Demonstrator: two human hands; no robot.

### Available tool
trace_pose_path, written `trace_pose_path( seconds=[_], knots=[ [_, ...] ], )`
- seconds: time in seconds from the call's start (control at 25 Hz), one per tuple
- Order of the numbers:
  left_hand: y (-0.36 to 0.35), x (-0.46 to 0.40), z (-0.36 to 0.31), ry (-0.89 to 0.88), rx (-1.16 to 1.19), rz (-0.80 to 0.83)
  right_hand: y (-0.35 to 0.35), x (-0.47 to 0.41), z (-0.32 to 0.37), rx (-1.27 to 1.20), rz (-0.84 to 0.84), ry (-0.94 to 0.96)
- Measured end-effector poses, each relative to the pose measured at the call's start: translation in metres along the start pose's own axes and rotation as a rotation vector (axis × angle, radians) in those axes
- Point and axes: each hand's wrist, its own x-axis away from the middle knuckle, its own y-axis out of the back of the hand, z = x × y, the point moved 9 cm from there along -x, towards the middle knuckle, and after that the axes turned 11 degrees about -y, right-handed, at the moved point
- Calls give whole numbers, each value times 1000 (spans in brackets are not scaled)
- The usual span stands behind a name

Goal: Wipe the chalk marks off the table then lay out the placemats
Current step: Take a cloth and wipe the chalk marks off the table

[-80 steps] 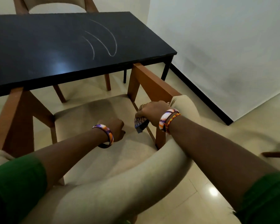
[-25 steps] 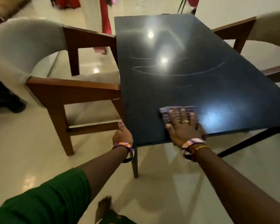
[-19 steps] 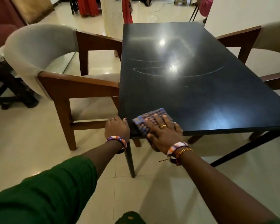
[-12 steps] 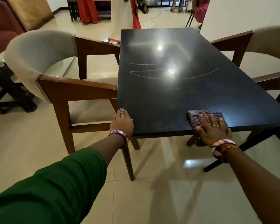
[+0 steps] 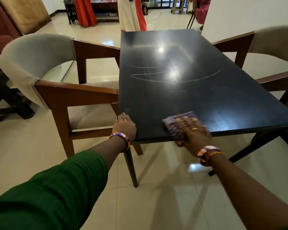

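Observation:
A long black table (image 5: 206,100) runs away from me. White chalk marks (image 5: 156,75) curve across its middle. My right hand (image 5: 192,132) lies flat on a checked cloth (image 5: 176,121) and presses it onto the table's near edge; the hand is blurred by motion. My left hand (image 5: 124,126) rests on the near left corner of the table, fingers together, with nothing in it. No placemats are in view.
A wooden chair with beige padding (image 5: 45,75) stands against the table's left side, another chair (image 5: 273,52) at the right. A white wall (image 5: 248,14) rises behind the right chair. A dark low stand (image 5: 5,100) sits at far left. Glossy tiled floor lies below.
My right hand has slid the cloth left along the near edge from the right part toward the middle. My left hand stays on the corner.

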Motion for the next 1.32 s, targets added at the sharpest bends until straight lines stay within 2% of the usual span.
trace_pose_path(
  seconds=[0.12, 0.2, 0.28, 0.44, 0.52, 0.6, 0.72, 0.8, 0.88, 0.96, 1.04, 1.12, 1.2, 1.28, 1.32],
  knots=[
    [-2, 2, -2, 28, 7, -22, 21, 0, -104, -12, -104, -276],
    [-1, 0, -2, 31, 23, -51, 24, 2, -116, 24, -112, -334],
    [0, 0, 0, 44, 64, -74, 20, 3, -64, 66, -170, -197],
    [1, 5, 1, 53, 157, -138, -6, 29, 102, 20, -323, 225],
    [-2, 6, 4, 25, 213, -160, -6, 31, 125, -7, -309, 363],
    [-6, 9, 9, 25, 293, -185, 1, 20, 87, -6, -281, 369],
    [-11, 12, 24, 196, 469, -276, 17, 2, -21, -37, -283, 167],
    [-23, 13, 36, 346, 711, -331, 22, -5, -77, -13, -216, 16],
    [-32, 12, 40, 367, 992, -390, 25, -12, -97, -22, -158, -84],
    [-34, 10, 37, 363, 1227, -387, 23, -8, -60, -44, -142, -13],
    [-38, 6, 37, 378, 1394, -355, 9, 10, 22, -57, -121, 180],
    [-49, 5, 44, 472, 1552, -307, -9, 28, 107, -58, -84, 350],
    [-74, 7, 44, 598, 1851, -144, -14, 37, 169, -52, -63, 478],
    [-88, 14, 37, 651, 1962, 9, -14, 27, 179, -10, 70, 505],
    [-90, 15, 38, 656, 1926, 30, -13, 17, 167, -11, 121, 487]
  ],
)
